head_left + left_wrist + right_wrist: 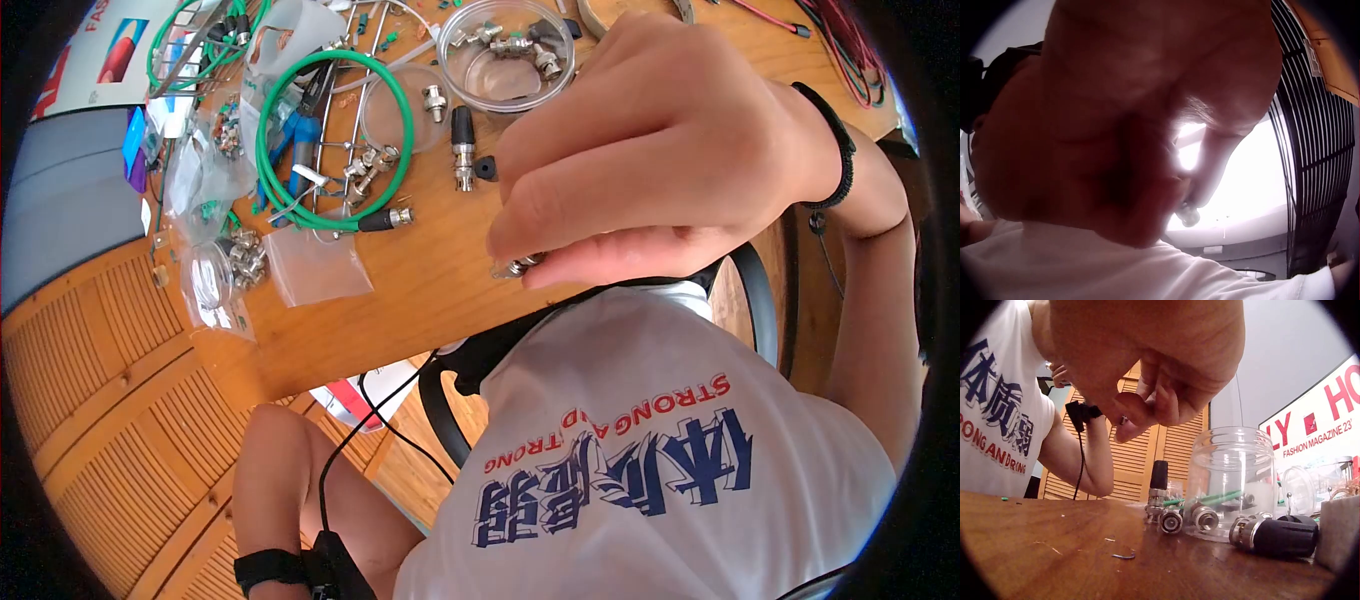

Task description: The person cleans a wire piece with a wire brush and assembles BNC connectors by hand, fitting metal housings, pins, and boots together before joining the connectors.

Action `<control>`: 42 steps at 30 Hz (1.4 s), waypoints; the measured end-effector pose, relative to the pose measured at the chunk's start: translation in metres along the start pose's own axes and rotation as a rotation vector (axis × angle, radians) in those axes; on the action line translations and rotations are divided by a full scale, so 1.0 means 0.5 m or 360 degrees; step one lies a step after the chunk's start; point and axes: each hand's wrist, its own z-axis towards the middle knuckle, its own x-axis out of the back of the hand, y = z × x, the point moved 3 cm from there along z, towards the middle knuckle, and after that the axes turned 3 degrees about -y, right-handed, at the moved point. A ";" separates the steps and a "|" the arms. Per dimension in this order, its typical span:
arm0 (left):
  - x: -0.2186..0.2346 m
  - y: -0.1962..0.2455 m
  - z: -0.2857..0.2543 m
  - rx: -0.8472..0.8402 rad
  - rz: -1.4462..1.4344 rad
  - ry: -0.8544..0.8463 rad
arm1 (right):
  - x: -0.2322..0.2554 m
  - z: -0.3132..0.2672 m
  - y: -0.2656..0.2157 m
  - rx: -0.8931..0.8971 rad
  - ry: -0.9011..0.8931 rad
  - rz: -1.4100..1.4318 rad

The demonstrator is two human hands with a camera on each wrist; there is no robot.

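Observation:
My right hand (640, 160) is raised over the front edge of the wooden table, thumb and fingertips pinching a small metal connector part (520, 266). Only a sliver of that part (1124, 420) shows in the right wrist view. My left hand (1147, 137) is lifted beside my upper body, backlit and dark. Its fingers are curled, and a small shiny, pale piece (1189, 216) sticks out at the fingertips. Beneath the right hand lies a BNC connector with a black boot (463, 150). A clear round jar (507, 100) with several metal connectors stands just beyond it.
A green coiled cable (408, 130) with a BNC plug lies left of the jar, around blue-handled pliers (305, 150). Small plastic bags (318, 268) and loose connectors (247, 258) lie near the table's left end. Red and black wires (850, 55) run along the far right.

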 end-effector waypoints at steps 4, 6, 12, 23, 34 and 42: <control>0.006 -0.007 0.001 -0.0007 0.0000 0.0033 | -0.003 0.008 0.007 -0.0079 0.0025 0.0007; 0.012 -0.018 -0.007 -0.0025 0.0011 0.0034 | -0.014 0.049 0.004 -0.0125 0.0031 -0.0011; -0.016 -0.022 -0.054 -0.0077 0.0025 0.0083 | -0.019 0.055 0.003 -0.0264 0.0031 -0.0023; -0.045 -0.021 -0.083 -0.0086 0.0117 0.0151 | -0.002 0.063 0.000 -0.0420 0.0074 -0.0077; -0.019 -0.041 -0.047 -0.0084 0.0224 0.0223 | 0.008 0.077 -0.021 -0.0558 0.0117 -0.0129; -0.003 -0.042 -0.011 -0.0078 0.0285 0.0234 | 0.024 0.086 -0.024 -0.0678 0.0187 -0.0180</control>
